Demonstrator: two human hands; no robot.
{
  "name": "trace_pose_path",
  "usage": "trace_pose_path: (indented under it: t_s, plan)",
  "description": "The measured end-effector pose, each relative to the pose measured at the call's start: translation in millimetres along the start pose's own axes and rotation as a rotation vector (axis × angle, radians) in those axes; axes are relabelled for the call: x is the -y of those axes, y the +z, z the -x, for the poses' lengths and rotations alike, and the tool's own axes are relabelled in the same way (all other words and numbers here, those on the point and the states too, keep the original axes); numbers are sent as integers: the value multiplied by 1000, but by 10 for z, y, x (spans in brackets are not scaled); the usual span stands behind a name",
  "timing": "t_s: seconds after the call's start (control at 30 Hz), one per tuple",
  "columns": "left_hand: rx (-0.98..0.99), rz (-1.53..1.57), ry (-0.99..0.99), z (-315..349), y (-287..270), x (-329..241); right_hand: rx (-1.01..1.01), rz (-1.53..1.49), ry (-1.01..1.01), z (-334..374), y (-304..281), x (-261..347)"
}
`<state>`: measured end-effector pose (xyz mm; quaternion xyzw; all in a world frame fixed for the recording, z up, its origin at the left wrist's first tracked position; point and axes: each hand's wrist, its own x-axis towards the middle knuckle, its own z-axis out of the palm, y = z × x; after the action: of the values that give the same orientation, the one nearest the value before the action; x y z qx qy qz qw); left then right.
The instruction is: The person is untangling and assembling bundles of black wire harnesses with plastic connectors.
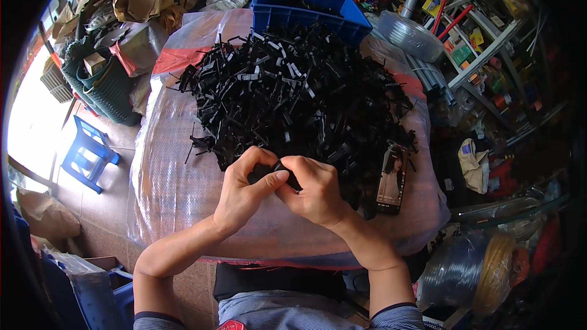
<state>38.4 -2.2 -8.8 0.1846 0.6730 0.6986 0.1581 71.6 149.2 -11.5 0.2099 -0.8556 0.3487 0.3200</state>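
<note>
In the head view, we are observing both hands meeting at the near edge of a pile of black parts (287, 95). The left hand (244, 190) and the right hand (315, 190) are curling inward, their fingertips gripping a small black piece (278, 165). We are finding this piece between the two hands, partly hidden by the fingers. A lit phone (390, 182) is lying right of the right hand on plastic sheeting (183, 177); a blue crate (333, 27) is standing behind the pile.
</note>
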Motion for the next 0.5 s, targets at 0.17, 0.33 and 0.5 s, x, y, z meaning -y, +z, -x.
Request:
trace_pose_path:
  t_s: [0.17,0.33,0.5]
  plan:
    - [12,206,132,-86,-30,61,159,157,-6,-90,-118,60]
    - [-34,635,-62,-253,-268,104,80,456,62,-270,-236,-282]
    - [-79,875,-109,-267,-221,34,-28,566,34,-256,-241,-523]
